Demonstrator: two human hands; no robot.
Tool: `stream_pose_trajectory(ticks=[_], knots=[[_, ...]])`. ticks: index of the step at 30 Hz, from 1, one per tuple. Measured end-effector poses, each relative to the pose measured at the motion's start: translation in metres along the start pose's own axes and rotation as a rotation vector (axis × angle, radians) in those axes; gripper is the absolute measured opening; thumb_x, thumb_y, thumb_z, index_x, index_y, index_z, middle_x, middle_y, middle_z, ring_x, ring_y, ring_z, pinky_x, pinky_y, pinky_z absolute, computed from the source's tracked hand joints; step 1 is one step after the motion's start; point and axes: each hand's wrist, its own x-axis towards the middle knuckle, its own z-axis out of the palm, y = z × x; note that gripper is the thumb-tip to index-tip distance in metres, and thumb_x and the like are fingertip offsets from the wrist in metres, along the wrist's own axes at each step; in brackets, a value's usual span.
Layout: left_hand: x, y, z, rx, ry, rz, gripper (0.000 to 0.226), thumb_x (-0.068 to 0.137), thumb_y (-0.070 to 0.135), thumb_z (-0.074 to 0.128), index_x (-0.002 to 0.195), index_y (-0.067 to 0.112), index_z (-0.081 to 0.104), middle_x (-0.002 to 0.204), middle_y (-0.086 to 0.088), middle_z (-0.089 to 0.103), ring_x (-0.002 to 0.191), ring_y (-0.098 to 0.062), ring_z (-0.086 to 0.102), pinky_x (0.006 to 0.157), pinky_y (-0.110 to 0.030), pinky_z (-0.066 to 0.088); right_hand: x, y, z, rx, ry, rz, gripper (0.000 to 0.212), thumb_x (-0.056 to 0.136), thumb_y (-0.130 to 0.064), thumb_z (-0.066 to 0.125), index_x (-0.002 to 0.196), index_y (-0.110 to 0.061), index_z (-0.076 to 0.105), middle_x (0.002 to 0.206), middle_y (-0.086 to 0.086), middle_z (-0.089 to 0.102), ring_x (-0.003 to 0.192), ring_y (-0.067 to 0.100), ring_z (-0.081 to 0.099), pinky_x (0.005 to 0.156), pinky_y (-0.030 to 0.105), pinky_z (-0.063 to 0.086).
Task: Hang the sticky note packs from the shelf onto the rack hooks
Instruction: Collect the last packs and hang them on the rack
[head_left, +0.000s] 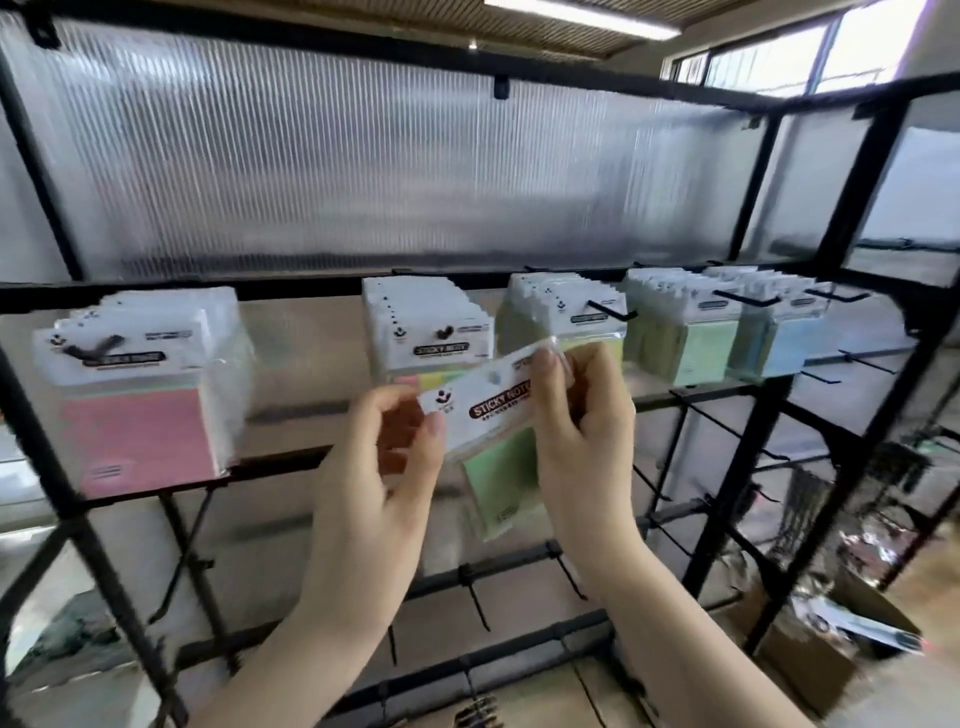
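Observation:
A green sticky note pack (498, 415) with a white "STICKY NOTE" header is held tilted in front of the rack, its round hang hole showing. My left hand (384, 462) pinches the header's left end. My right hand (576, 431) grips its right end with thumb and fingers. Just behind the pack, a bundle of packs (431, 332) hangs on a black hook (441, 332). Further bundles hang on the rack: pink packs (140, 395) at left, yellow-green packs (561, 317), green packs (685, 332) and blue packs (779, 332) to the right.
The black metal rack frame (727, 452) backs onto a ribbed translucent panel (363, 171). Several bare hooks (867, 361) stick out at lower right. Cardboard boxes (810, 670) sit on the floor at bottom right.

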Motion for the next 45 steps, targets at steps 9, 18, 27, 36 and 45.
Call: stream_pose_trajectory(ticks=[9, 18, 27, 36, 45], knots=[[-0.002, 0.040, 0.141, -0.099, -0.247, -0.005, 0.037, 0.085, 0.058, 0.050, 0.088, 0.023, 0.060, 0.068, 0.009, 0.062, 0.054, -0.006, 0.053, 0.052, -0.020, 0.044, 0.027, 0.045, -0.125, -0.118, 0.173, 0.091, 0.028, 0.098, -0.029, 0.047, 0.079, -0.008, 0.046, 0.061, -0.012, 0.047, 0.056, 0.001, 0.040, 0.053, 0.015, 0.035], [0.052, 0.039, 0.243, -0.058, -0.260, 0.016, 0.022, 0.095, 0.024, 0.055, 0.081, 0.007, 0.053, 0.064, 0.000, 0.051, 0.059, -0.006, 0.049, 0.057, -0.020, 0.039, 0.089, 0.075, -0.197, -0.227, 0.055, 0.133, 0.022, 0.092, -0.028, 0.061, 0.079, -0.021, 0.044, 0.067, -0.008, 0.047, 0.055, -0.004, 0.044, 0.055, 0.011, 0.036], [0.101, 0.020, 0.307, -0.097, -0.265, 0.020, 0.040, 0.095, 0.029, 0.055, 0.061, 0.014, 0.041, 0.053, 0.002, 0.037, 0.051, -0.017, 0.040, 0.051, -0.038, 0.037, 0.148, 0.121, -0.216, -0.247, 0.139, 0.186, 0.030, 0.092, -0.023, 0.063, 0.069, -0.019, 0.044, 0.064, -0.008, 0.049, 0.049, -0.005, 0.042, 0.049, 0.009, 0.034], [0.111, 0.001, 0.325, -0.178, -0.256, 0.109, 0.038, 0.095, 0.031, 0.053, 0.061, 0.017, 0.043, 0.051, 0.006, 0.035, 0.047, -0.009, 0.034, 0.049, -0.023, 0.033, 0.167, 0.148, -0.221, -0.209, 0.105, 0.196, 0.037, 0.091, -0.034, 0.063, 0.072, -0.006, 0.048, 0.067, 0.010, 0.048, 0.060, 0.010, 0.042, 0.055, 0.023, 0.034], [0.108, -0.012, 0.326, -0.002, -0.129, 0.085, 0.019, 0.092, 0.029, 0.058, 0.089, 0.010, 0.059, 0.068, 0.008, 0.050, 0.058, -0.005, 0.046, 0.056, -0.017, 0.039, 0.167, 0.162, -0.215, -0.137, 0.037, 0.148, 0.034, 0.092, -0.027, 0.062, 0.066, -0.023, 0.041, 0.053, -0.018, 0.042, 0.051, -0.001, 0.035, 0.050, 0.012, 0.030]])
